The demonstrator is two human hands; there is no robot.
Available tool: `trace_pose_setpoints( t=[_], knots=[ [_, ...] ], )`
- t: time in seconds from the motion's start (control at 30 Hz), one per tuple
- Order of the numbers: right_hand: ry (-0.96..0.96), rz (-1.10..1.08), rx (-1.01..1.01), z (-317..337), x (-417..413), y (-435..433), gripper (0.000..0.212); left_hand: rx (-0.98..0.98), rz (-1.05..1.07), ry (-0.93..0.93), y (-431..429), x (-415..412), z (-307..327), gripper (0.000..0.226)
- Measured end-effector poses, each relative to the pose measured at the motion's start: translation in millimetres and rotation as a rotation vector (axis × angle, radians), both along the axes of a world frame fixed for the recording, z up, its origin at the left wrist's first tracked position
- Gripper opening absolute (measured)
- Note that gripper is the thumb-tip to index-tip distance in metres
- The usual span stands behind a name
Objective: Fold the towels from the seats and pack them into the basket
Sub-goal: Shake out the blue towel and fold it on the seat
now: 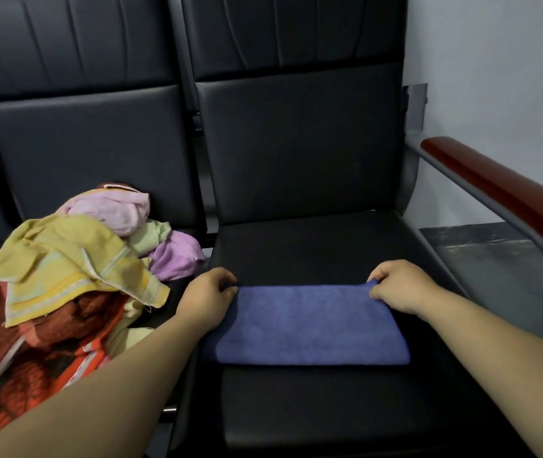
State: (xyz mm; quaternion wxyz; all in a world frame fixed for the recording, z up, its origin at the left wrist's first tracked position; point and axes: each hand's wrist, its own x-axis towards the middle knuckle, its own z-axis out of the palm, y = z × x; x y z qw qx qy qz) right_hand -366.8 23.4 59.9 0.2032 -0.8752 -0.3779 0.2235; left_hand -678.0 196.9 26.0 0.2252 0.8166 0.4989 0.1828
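Head view | left hand and right hand pinch blue towel far corners | fingers curled on cloth | keep edges level, crease flat

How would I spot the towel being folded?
Start at the black seat beside the red-brown armrest. The blue towel lies flat on its cushion, left hand and right hand pinching its far corners. Unlike the crumpled pile on the neighbouring seat, it is smooth and dark blue.
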Motion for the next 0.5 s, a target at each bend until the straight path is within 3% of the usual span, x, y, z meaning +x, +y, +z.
trace_pose_setpoints(
  t=[0.13, 0.23, 0.33, 0.43, 0.5],
  knots=[
    [-0.101, 0.042, -0.013, 1, -3, -1, 0.014, 0.082, 0.004, 0.079, -10, 3, 9, 0.022],
    [-0.238, 0.11, 0.034, 5, -6, -3, 0.027, 0.19, -0.025, 0.196, -33, 14, 24, 0.032],
    [-0.222, 0.305, 0.156, 11, -13, -6, 0.021, 0.151, -0.252, 0.109, -70, 34, 29, 0.026],
    [-0.173, 0.548, 0.05, 5, -23, -9, 0.018, 0.051, -0.493, 0.119, -112, 49, 19, 0.027],
    [-0.167, 0.602, 0.005, 0, -25, -10, 0.021, 0.076, -0.558, 0.194, -126, 53, 11, 0.032]
  ],
)
